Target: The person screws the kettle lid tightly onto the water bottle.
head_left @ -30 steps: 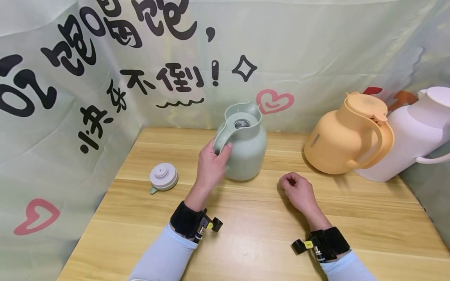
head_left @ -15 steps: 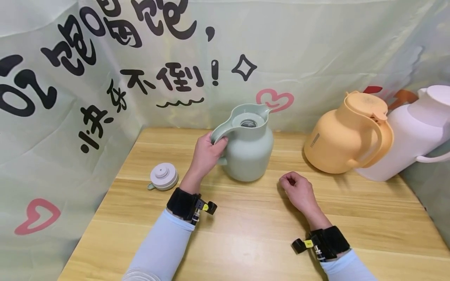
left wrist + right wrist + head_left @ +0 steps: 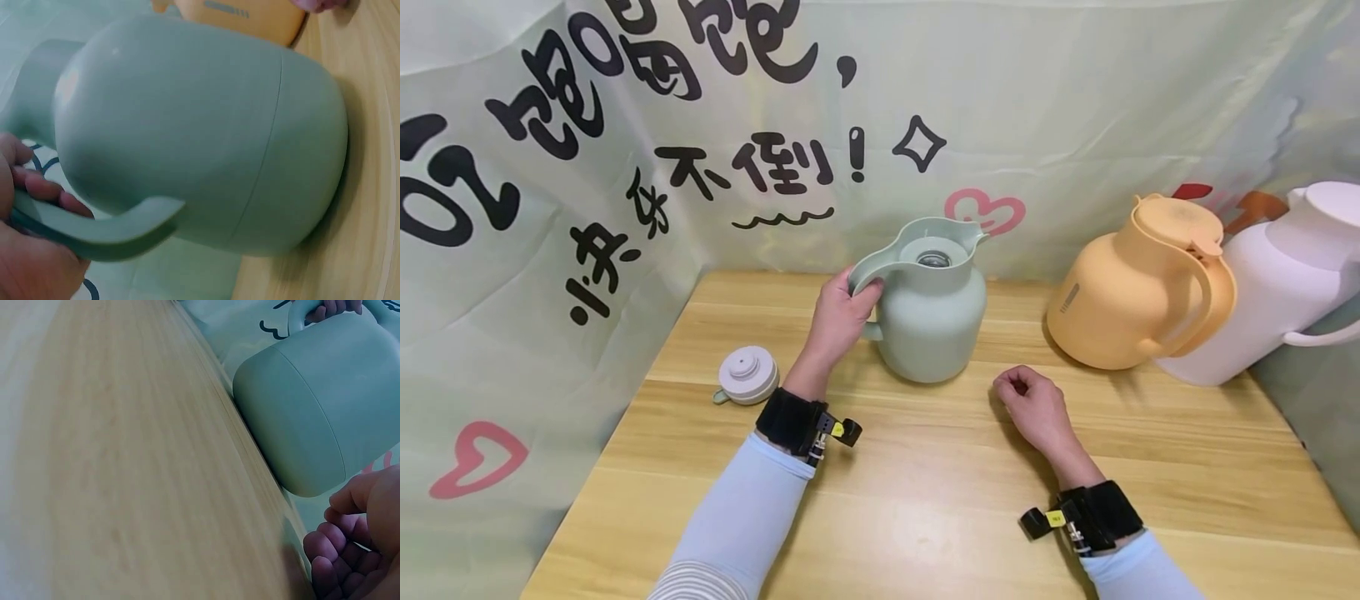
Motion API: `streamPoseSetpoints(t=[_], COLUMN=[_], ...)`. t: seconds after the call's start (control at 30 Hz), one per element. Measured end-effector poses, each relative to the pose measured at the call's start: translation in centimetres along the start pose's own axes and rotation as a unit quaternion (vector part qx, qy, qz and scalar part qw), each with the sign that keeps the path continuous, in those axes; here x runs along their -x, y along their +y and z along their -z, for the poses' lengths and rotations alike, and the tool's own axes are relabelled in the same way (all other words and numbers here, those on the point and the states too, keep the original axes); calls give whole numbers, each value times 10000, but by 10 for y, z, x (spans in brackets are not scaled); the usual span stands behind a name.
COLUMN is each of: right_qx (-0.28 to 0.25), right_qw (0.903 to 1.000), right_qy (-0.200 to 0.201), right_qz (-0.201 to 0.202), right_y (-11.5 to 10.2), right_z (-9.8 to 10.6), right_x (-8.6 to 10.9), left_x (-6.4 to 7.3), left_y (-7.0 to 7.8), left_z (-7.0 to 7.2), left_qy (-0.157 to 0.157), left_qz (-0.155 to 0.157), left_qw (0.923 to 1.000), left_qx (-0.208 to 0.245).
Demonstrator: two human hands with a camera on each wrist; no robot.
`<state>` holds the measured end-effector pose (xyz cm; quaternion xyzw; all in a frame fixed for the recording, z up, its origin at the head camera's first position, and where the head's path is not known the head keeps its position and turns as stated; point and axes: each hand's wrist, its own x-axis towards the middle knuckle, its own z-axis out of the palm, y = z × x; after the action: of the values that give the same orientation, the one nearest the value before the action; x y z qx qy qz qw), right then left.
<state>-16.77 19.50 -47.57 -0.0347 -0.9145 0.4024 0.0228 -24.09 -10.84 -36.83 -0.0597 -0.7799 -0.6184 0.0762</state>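
A sage-green vacuum jug stands upright on the table near the back, its spout toward the right. Its top is uncovered, showing a round shiny mouth. My left hand grips the jug's handle, the fingers wrapped round it in the left wrist view. My right hand rests on the table to the right of the jug, fingers loosely curled and holding nothing. In the right wrist view its thumb touches the index finger, apart from the jug. A whitish jug lid with a small green tab lies left of the left forearm.
An orange vacuum jug stands at the back right, with a pale pink jug close beside it. Printed cloth rises behind the wooden table and on both sides.
The green jug has turned so its spout swung from the back to the right, and it has shifted slightly right. The lid's tab has swung a little upward. The right hand has stayed put.
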Motion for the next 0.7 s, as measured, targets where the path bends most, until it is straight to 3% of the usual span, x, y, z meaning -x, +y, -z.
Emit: streamPoseSetpoints(t=[0.17, 0.6, 0.7], right_qx=[-28, -33, -24], right_qw=[10000, 10000, 10000], right_qy=[6, -68, -49], right_qz=[-42, -32, -34], right_y=[-2, -4, -4], right_z=[0, 3, 3], right_x=[0, 1, 1], left_x=[1, -1, 3], left_y=[2, 1, 3], left_z=[-1, 4, 6], left_qy=[124, -137, -151], left_qz=[76, 114, 250], left_qw=[9998, 9996, 9988], left_qx=[-134, -229, -389])
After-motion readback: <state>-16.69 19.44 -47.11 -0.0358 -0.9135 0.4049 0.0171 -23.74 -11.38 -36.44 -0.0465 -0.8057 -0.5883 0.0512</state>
